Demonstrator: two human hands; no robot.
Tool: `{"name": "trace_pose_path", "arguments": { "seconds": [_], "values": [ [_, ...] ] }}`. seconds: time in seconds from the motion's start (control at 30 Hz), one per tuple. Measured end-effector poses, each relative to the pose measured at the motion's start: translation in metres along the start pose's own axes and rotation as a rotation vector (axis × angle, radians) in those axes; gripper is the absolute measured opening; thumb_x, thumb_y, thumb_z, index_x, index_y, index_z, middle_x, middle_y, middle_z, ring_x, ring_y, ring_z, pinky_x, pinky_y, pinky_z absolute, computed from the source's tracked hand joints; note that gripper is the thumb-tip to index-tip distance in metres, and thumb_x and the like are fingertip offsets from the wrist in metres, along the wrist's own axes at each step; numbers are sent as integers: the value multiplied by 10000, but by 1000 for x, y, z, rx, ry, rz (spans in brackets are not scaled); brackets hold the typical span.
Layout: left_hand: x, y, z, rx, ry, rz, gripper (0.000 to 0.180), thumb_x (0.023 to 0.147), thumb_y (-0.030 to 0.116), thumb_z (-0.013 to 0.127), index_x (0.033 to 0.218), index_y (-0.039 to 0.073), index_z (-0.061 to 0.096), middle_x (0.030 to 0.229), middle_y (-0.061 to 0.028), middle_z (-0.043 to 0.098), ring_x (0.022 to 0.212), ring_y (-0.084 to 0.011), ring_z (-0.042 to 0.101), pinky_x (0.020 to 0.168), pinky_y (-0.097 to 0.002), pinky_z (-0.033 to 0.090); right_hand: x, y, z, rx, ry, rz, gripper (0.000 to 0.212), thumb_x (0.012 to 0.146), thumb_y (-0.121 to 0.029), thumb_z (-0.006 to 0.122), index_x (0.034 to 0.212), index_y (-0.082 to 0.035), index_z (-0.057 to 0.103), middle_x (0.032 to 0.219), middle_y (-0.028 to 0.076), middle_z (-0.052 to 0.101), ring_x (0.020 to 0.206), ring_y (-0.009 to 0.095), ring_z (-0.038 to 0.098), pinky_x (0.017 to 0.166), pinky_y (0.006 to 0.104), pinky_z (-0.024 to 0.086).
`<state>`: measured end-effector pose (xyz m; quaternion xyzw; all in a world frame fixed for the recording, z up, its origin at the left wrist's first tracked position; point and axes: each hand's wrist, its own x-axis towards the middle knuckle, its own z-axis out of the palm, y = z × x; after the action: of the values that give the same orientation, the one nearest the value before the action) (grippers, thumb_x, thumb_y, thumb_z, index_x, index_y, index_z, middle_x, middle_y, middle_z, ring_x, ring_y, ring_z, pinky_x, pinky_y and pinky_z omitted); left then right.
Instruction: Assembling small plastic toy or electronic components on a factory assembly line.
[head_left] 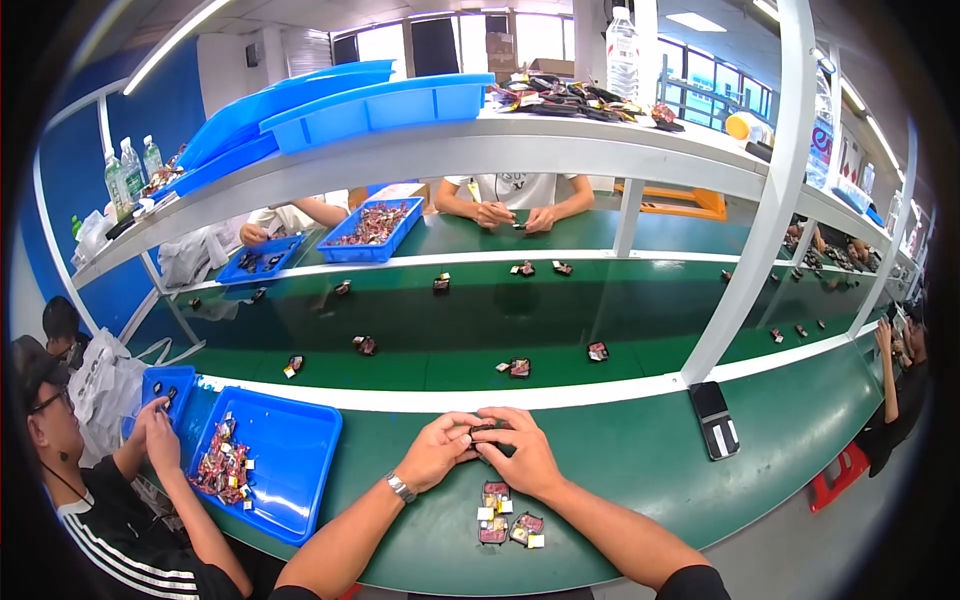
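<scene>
My left hand, with a metal band on its wrist, and my right hand meet above the green worktable. Between their fingertips they grip a small dark part, mostly covered by the fingers, so its details do not show. Just below my hands lies a little group of small black-framed electronic modules with reddish wires and white and yellow patches. To the left stands a blue tray with a heap of red-wired modules along its left side.
Beyond a white rail, a dark green belt carries scattered modules. A black phone-like case lies at right. A white post supports an overhead shelf. A co-worker sits close at left; others work across and at right.
</scene>
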<state>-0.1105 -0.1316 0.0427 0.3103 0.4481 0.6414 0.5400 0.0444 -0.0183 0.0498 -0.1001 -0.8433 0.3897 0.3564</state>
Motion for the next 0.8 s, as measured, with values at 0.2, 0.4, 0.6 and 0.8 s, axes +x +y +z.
{"name": "trace_pose_path", "arguments": {
  "seconds": [0.2, 0.4, 0.6, 0.8],
  "values": [
    [-1, 0, 0, 6, 14, 125, 215, 982, 36, 505, 1197, 27, 495, 1332, -153, 542, 1181, -204, 579, 978, -367, 515, 3, -3, 3, 2, -13, -26, 221, 816, -86, 687, 1033, -107, 725, 1323, 96, 561, 1233, 302, 495, 998, 410, 450],
    [-4, 5, 0, 21, 25, 78, 262, 984, 56, 514, 1242, 27, 481, 1277, -135, 577, 1153, -197, 590, 973, -361, 514, 6, -9, 7, -122, 76, -77, 248, 810, -57, 691, 1056, -85, 701, 1246, 96, 588, 1165, 289, 535, 923, 384, 501],
    [-3, 6, 4, 22, 29, 42, 251, 1002, 25, 442, 1250, 31, 485, 1240, -105, 610, 1124, -167, 598, 958, -319, 508, 8, -10, 3, -213, 140, -216, 196, 732, 9, 730, 911, -51, 675, 1023, 79, 620, 925, 258, 611, 745, 330, 550],
    [-4, 4, -3, -8, 27, 35, 249, 995, 46, 479, 1244, 41, 487, 1231, -103, 614, 1112, -164, 601, 952, -323, 513, 10, -14, 6, -264, 149, -270, 173, 758, -33, 708, 926, -57, 671, 1000, 64, 610, 901, 231, 621, 690, 325, 557]
  ]
}}
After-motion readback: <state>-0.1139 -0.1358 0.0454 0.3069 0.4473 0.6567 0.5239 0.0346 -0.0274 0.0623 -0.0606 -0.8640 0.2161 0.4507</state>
